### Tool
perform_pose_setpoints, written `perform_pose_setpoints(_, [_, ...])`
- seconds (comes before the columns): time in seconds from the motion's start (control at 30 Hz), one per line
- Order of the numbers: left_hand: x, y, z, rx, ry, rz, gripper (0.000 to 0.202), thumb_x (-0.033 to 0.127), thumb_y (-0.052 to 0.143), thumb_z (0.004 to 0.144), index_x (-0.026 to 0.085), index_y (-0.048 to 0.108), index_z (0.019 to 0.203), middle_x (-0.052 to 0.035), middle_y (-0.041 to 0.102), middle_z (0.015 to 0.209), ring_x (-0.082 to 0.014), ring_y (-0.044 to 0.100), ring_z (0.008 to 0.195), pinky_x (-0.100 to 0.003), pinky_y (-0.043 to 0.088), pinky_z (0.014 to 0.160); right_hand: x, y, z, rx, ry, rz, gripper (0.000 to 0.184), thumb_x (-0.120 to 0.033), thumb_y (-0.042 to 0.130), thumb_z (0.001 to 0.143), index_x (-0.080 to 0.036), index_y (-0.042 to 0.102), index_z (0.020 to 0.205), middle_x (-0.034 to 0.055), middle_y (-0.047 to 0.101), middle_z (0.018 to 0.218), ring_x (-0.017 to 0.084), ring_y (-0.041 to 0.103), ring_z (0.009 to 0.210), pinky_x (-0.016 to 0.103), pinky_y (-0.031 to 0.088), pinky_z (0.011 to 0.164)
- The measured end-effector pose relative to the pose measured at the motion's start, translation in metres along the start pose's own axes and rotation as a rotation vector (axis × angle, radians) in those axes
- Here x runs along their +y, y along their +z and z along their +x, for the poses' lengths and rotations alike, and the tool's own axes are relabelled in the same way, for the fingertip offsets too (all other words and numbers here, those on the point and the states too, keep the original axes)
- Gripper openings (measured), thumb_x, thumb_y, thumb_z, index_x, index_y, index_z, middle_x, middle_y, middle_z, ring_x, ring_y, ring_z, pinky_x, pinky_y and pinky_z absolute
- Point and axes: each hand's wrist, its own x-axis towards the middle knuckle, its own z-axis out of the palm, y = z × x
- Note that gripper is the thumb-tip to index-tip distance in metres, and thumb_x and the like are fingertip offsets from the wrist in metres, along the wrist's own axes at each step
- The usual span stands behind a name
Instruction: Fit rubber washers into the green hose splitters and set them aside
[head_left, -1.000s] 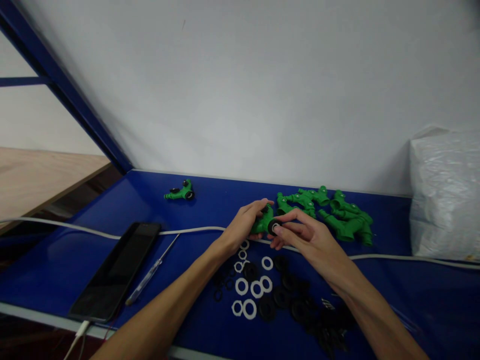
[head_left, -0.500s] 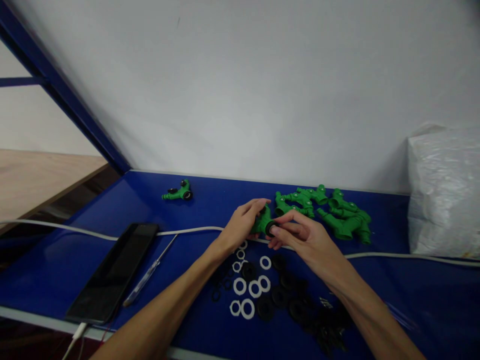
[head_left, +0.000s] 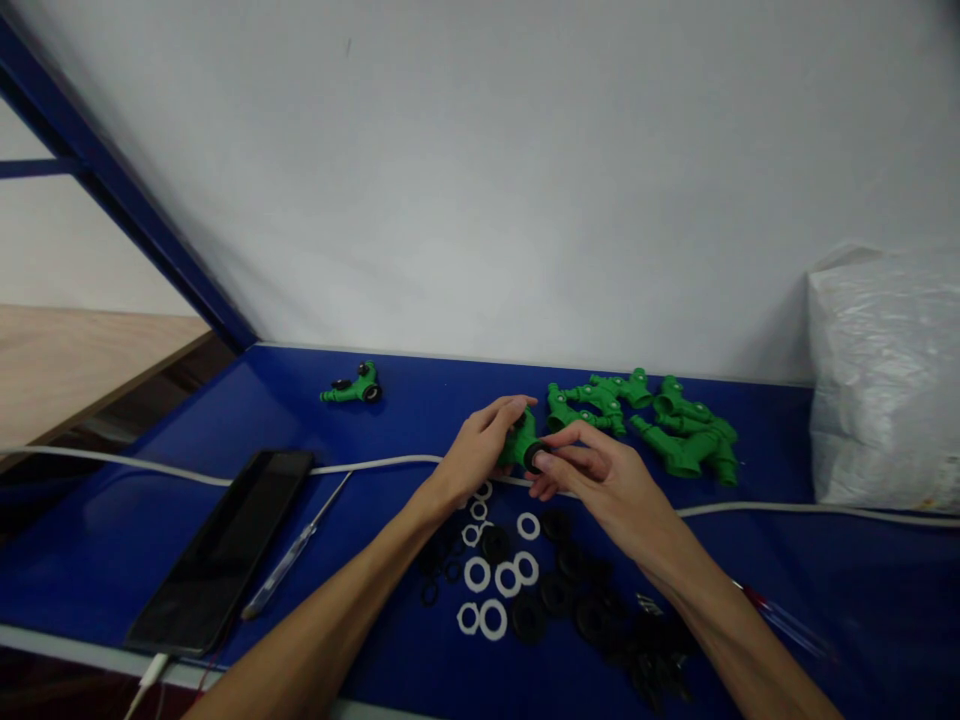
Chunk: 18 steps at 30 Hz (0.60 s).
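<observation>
My left hand (head_left: 474,448) is closed around a green Y-shaped hose connector (head_left: 517,448), held just above the table. A black ring (head_left: 534,458) sits at the connector's wide end, facing right. The thumb and fingers of my right hand (head_left: 604,478) pinch at this ring; whether anything small is between the fingertips is hidden. Below my hands lie several white rings (head_left: 493,620) and several black rings (head_left: 556,594) in loose groups. Toward the back left rests another green connector (head_left: 352,388) with black parts on it.
Several bare green connectors (head_left: 686,450) are heaped at the back right. Left of my arms lie a phone (head_left: 225,550) and a screwdriver (head_left: 296,550). A white cable (head_left: 172,470) crosses the blue table. A wrapped package (head_left: 885,380) stands right; a pen (head_left: 787,620) lies by my right forearm.
The view has shifted slightly, and more of the pen shows beside my right forearm. Both hands keep their hold on the connector, with little visible movement.
</observation>
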Motion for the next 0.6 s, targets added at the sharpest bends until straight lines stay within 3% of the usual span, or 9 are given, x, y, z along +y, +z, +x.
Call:
perform_pose_setpoints(0.2, [-0.0016,-0.0011,0.001,-0.023,-0.014,-0.021,0.052,0.061,0.05,0.091,0.027,0.07,0.125,-0.0028,0.057,0.088,-0.0157,0.052,0.07,-0.024,0.045,0.053,-0.0015,-0.0006,-0.0001,-0.007,0.013,0.034,0.035,-0.046,0.082,0.08,-0.022,0.057,0.087,0.0006,0.075,0.07,0.018,0.071,0.067,0.031,0.057,0.069])
perform_pose_setpoints(0.6, [-0.0017,0.0007,-0.0004,0.006,0.032,-0.009,0.051,0.057,0.049,0.093,0.022,0.069,0.125,-0.0035,0.057,0.09,-0.0162,0.053,0.075,-0.021,0.045,0.052,0.0006,-0.0018,0.0012,-0.023,-0.011,-0.011,0.035,-0.048,0.079,0.082,-0.022,0.056,0.088,0.0014,0.075,0.072,0.019,0.072,0.069,0.033,0.057,0.071])
